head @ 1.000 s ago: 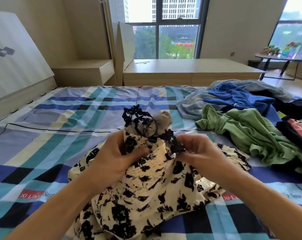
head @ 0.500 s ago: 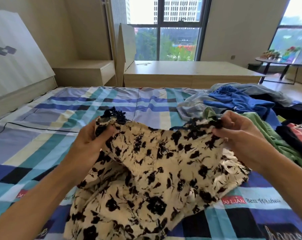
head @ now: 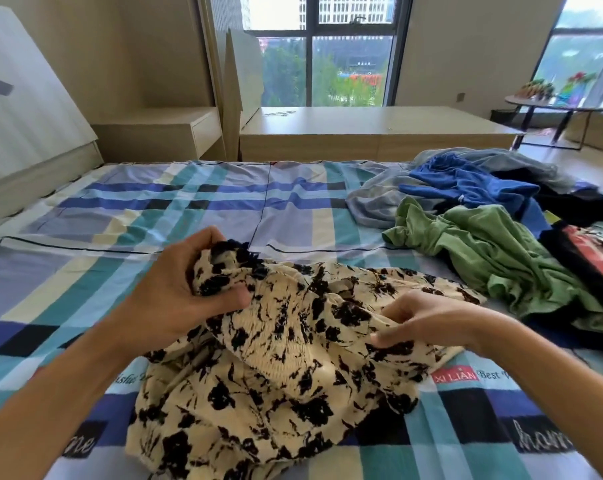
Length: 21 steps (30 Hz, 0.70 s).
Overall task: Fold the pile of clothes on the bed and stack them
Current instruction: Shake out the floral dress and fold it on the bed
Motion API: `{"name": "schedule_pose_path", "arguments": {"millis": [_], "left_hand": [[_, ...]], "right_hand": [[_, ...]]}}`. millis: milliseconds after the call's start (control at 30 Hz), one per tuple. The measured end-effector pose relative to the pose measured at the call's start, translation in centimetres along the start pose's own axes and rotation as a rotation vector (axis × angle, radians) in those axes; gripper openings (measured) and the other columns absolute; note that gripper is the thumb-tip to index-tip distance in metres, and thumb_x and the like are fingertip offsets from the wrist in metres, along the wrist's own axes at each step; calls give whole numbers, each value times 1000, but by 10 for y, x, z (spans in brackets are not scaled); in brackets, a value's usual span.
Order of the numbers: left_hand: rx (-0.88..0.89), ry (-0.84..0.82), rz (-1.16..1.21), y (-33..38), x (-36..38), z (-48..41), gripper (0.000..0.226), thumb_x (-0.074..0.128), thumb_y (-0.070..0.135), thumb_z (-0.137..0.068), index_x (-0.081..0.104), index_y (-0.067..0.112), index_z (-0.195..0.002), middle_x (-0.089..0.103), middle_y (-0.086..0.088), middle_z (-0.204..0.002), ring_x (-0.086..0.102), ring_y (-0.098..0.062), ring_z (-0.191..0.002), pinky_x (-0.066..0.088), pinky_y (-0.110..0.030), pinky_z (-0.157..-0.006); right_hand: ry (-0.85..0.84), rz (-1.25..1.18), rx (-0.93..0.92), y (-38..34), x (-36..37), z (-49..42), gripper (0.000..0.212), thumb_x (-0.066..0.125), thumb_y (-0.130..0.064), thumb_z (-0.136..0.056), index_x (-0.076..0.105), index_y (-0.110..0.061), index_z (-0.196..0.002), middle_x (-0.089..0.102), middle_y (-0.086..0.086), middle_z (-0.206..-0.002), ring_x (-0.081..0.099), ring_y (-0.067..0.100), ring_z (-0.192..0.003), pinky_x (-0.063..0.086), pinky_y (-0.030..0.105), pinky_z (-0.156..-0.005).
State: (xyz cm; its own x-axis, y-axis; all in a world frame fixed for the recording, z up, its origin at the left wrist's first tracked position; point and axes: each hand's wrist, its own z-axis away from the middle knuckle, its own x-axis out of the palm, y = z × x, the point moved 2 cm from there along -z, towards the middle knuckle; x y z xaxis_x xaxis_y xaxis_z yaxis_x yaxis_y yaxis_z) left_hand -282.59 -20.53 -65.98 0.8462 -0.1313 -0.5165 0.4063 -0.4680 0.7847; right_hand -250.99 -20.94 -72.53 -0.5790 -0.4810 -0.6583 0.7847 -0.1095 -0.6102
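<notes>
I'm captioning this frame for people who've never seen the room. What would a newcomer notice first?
The cream garment with black print lies bunched in the near middle of the plaid bedsheet. The left hand grips its dark-trimmed edge and the right hand pinches a fold. At the right sits an unfolded heap, with a green garment nearer and a blue garment behind it.

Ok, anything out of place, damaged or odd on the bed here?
Nothing stands out. The black-and-cream garment lies crumpled on the bed, gripped by the left hand and right hand; the unfolded pile sits heaped on the bed's right side, which fits the task. No spill or damage shows.
</notes>
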Motion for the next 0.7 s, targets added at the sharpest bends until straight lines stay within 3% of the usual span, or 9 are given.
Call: {"name": "schedule_pose_path", "arguments": {"millis": [100, 167, 233, 300, 400, 467, 567, 633, 700], "left_hand": [[60, -111, -117, 4, 10, 3, 37, 88, 27, -64, 54, 31, -80, 66, 6, -77, 63, -7, -68, 46, -9, -64], [103, -158, -203, 4, 23, 8, 39, 90, 29, -67, 53, 35, -78, 66, 12, -78, 63, -7, -70, 45, -9, -65], [153, -238, -232, 9, 40, 15, 38, 90, 30, -70, 53, 36, -79, 67, 17, -82, 65, -5, -74, 46, -8, -67], [166, -366, -194, 12, 54, 21, 34, 89, 29, -72, 57, 32, -83, 67, 15, -87, 64, -8, -77, 47, -10, -70], [185, -501, -235, 10, 60, 23, 34, 88, 34, -73, 58, 31, -88, 65, 12, -93, 60, -11, -85, 46, -17, -77], [178, -524, -310, 5, 58, 21, 37, 87, 36, -71, 57, 36, -93, 59, 15, -103, 58, -6, -97, 45, -18, -84], [107, -503, -418, -6, 55, 19, 48, 88, 40, -69, 54, 45, -103, 46, 23, -115, 52, 4, -108, 42, -13, -94], [46, -489, -493, -10, 54, 18, 66, 88, 44, -67, 48, 48, -119, 38, 31, -123, 45, 10, -116, 36, -10, -101], [-35, -507, -575, -15, 54, 19, 94, 86, 47, -69, 30, 45, -144, 22, 36, -140, 28, 15, -128, 20, -12, -113]], "right_hand": [[98, -125, -11, -6, 14, -2, 65, 62, -85, -67, 54, -22, -76, 55, -5, -75, 48, 16, -68, 34, 30, -66], [101, -158, 45, -10, 29, -5, 59, 61, -75, -80, 54, -21, -101, 56, -9, -94, 54, 7, -82, 39, 19, -65], [127, -240, 70, -9, 42, -12, 57, 66, -61, -84, 50, -16, -115, 58, -5, -108, 58, 9, -92, 45, 17, -66], [170, -356, 68, -6, 46, -20, 43, 73, -42, -85, 54, -15, -112, 65, 4, -108, 63, 15, -91, 51, 22, -70], [248, -373, -21, -6, 26, -16, 9, 68, -12, -91, 60, -7, -94, 65, 4, -86, 57, 12, -72, 49, 19, -64], [343, -377, -129, -4, 3, -7, 18, 63, 0, -92, 57, -10, -78, 62, 7, -78, 57, 12, -69, 54, 21, -64], [448, -627, -286, 5, -28, 6, 35, 56, 11, -90, 49, -12, -66, 73, 13, -96, 71, 22, -88, 61, 33, -80], [364, -930, -383, 13, -39, 11, 38, 48, 19, -85, 40, -12, -65, 73, 17, -98, 73, 26, -86, 62, 32, -74], [230, -1086, -406, 18, -43, 15, 37, 41, 22, -80, 38, -13, -70, 66, 16, -85, 67, 23, -71, 60, 28, -64]]}}
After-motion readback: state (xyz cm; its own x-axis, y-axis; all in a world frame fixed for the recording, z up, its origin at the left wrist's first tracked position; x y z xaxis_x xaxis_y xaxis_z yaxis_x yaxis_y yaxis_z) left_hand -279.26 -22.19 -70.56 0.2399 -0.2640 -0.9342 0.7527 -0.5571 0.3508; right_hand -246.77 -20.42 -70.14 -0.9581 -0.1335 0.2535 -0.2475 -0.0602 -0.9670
